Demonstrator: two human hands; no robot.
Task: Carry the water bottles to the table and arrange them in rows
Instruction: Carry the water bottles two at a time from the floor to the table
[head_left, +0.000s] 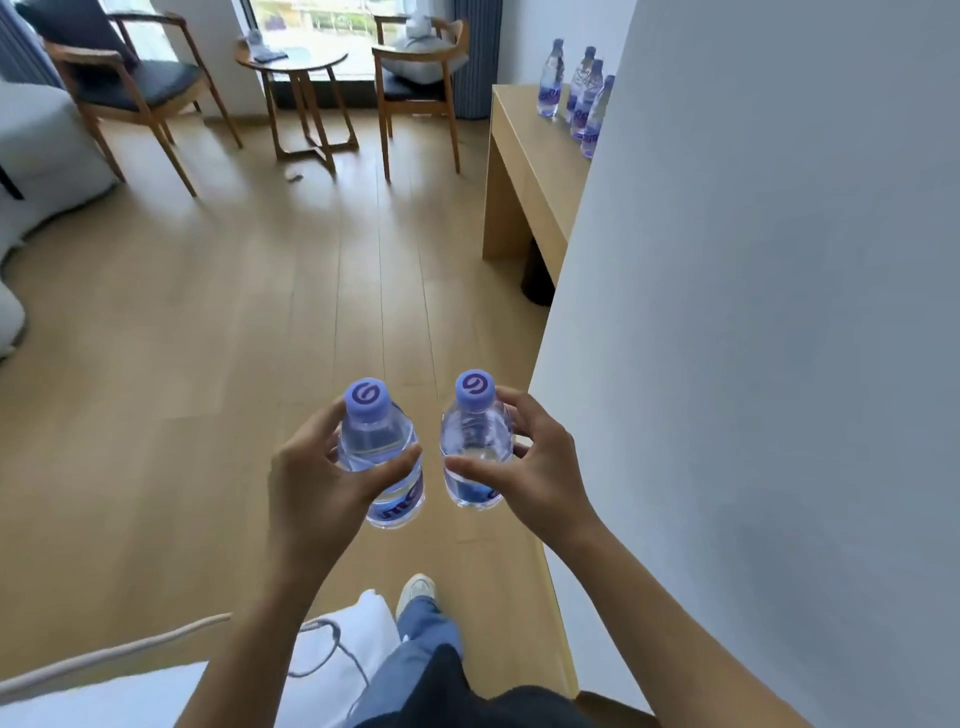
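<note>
Water bottles in transit: two, one per hand, both being carried upright over the wooden floor, caps up, well apart from the tabletop.
Left bottle: left hand is wrapping its grip around the shoulder, thumb across the front, fingers curled behind; clamped on the bottle.
Right bottle: right hand is gripping it the same way, thumb in front, fingers reaching up near the cap; clamped on the bottle.
Spacing: the two carried bottles are riding just beside each other, not touching.
Bottles already placed: four are visible standing upright on the tabletop at far right, lined up in what looks like one row running along the white wall; the wall is cutting off part of the surface, so any further bottles cannot be told.
Progress, judged: partly done. One row seems to be forming; this pair is mid-carry and not yet set down.
Remaining, judged: walking past the wall corner, setting both bottles down in line with the row or starting a second one. How many bottles are waiting elsewhere cannot be told.
Also in view: bed corner at bottom left, a round side table and two wooden chairs by the window.
</note>
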